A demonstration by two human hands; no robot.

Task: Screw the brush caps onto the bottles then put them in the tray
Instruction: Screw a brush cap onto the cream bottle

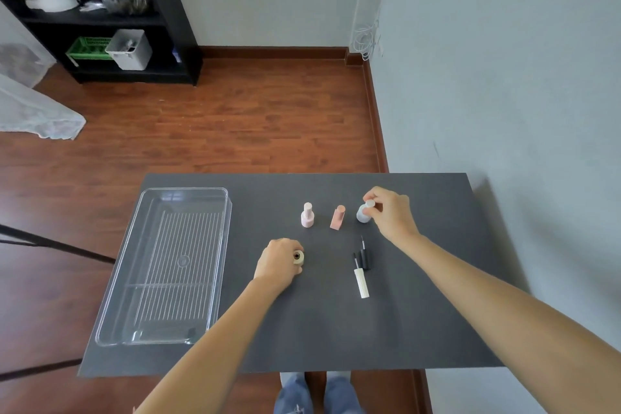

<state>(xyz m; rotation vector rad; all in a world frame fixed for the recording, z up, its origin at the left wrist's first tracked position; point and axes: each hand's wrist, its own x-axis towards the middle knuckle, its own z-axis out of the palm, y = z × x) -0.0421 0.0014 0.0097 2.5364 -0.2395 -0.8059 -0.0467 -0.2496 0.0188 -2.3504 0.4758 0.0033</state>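
My left hand (277, 260) grips a small cream bottle (298, 257) with an open neck, tipped so its mouth faces me. My right hand (389, 212) pinches the cap of a pale grey capped bottle (363, 214) standing at the right of the back row. A pale pink capped bottle (307, 215) and a salmon capped bottle (337, 217) stand to its left. A cream brush cap (361, 281) and a black brush cap (365, 257) lie loose on the dark table (336, 329). The clear plastic tray (168, 265) sits at the table's left with nothing in it.
A wall runs close along the table's right side. A black shelf unit (100, 13) with bins stands far back left on the wooden floor. Black stand legs (57, 245) cross beside the tray's left edge. My feet (316, 393) show below the table's front edge.
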